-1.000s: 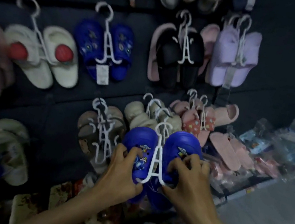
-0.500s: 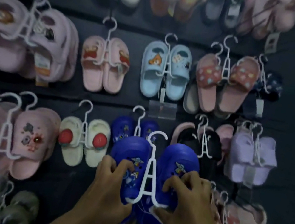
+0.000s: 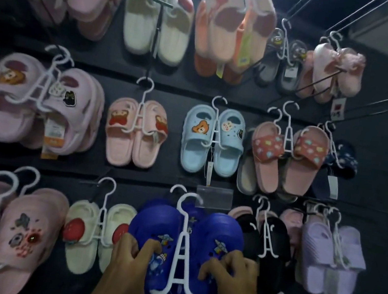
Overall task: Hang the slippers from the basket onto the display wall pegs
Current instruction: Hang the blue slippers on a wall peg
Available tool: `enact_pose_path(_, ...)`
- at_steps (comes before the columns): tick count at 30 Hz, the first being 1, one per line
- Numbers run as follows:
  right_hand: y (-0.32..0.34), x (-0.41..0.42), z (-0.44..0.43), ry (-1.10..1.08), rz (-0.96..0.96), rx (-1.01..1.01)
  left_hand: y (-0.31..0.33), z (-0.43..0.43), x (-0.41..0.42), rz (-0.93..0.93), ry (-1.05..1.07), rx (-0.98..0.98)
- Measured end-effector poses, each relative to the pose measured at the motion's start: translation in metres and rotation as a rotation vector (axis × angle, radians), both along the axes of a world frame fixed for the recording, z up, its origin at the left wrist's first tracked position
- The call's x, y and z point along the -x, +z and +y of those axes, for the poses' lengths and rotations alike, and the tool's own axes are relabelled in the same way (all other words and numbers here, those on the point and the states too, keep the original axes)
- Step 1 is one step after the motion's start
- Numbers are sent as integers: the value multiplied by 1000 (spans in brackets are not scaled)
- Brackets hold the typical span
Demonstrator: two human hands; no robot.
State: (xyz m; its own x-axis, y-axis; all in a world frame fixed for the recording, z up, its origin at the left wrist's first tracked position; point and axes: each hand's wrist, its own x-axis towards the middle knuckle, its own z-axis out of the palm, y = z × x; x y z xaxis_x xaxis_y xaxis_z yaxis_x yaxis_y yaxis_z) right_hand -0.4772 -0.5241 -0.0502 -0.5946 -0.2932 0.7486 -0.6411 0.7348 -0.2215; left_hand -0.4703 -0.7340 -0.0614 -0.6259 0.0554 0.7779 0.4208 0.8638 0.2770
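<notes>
A pair of dark blue slippers (image 3: 222, 232) with small cartoon charms hangs on a white plastic hanger (image 3: 180, 253). My left hand (image 3: 129, 272) grips the left slipper and my right hand (image 3: 227, 292) grips the right one, fingers curled over the uppers. I hold the pair up against the dark display wall in its bottom row. The hanger's hook (image 3: 188, 200) sits just in front of a second white hook (image 3: 177, 189) and another blue pair behind. The basket is out of view.
The wall carries rows of hung slippers: cream pair with red pompoms (image 3: 95, 230) to the left, black pair (image 3: 267, 240) and lilac pair (image 3: 329, 256) to the right, light blue pair (image 3: 212, 139) above. A clear label holder (image 3: 214, 197) sits above the hook. Bare metal pegs (image 3: 365, 109) jut out upper right.
Both hands have lifted the blue pair from low in front of the bottom shelves up to the wall's lower row. My view has tilted upward, showing higher rows.
</notes>
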Motion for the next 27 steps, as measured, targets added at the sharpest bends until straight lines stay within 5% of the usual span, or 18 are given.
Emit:
enact_pose_path(5, -7, 8, 0, -57, 119, 35, -4, 0, 0, 100, -6, 24)
enact_pose_path(13, -17, 38, 27, -51, -24, 146, 13, 28, 23, -124, 31, 161)
enact_pose_path(20, -10, 68, 16, -38, -142, -123, -1, 16, 56, -206, 57, 195)
enact_pose_path(27, -8, 108, -14, -63, -99, -316, -13, -12, 106, -63, 89, 289)
